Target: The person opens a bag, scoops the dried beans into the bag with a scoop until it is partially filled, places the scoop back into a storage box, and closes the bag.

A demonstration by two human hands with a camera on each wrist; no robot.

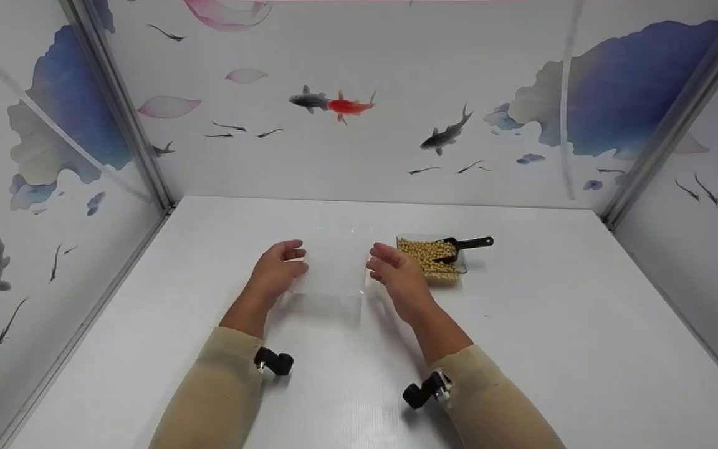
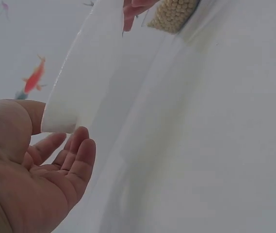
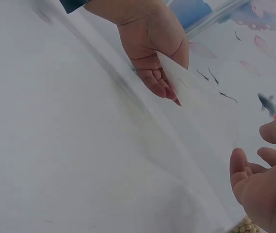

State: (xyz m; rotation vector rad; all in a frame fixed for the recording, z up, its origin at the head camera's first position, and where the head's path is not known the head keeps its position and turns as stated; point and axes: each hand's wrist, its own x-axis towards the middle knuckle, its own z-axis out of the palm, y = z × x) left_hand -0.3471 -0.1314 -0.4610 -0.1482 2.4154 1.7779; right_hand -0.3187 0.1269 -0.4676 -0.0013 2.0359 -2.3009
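A clear, see-through plastic box (image 1: 334,265) lies between my two hands, its walls faint against the white table. My left hand (image 1: 276,274) holds the left side, with the thumb behind the plastic and curled fingers at its lower edge in the left wrist view. My right hand (image 1: 399,274) is at the opposite side, its bent fingertips (image 3: 238,158) meeting the edge in the right wrist view; its thumb contact is unclear. Just beyond the right hand stands a clear container of soybeans (image 1: 437,280), with a black scoop (image 1: 468,244) stuck in the beans.
The white table (image 1: 558,324) extends around both arms. Printed walls with fish and leaf pictures enclose it at the back (image 1: 359,162) and sides, joined by metal corner posts (image 1: 119,100). Black clamp-like mounts (image 1: 275,362) project from both sleeves.
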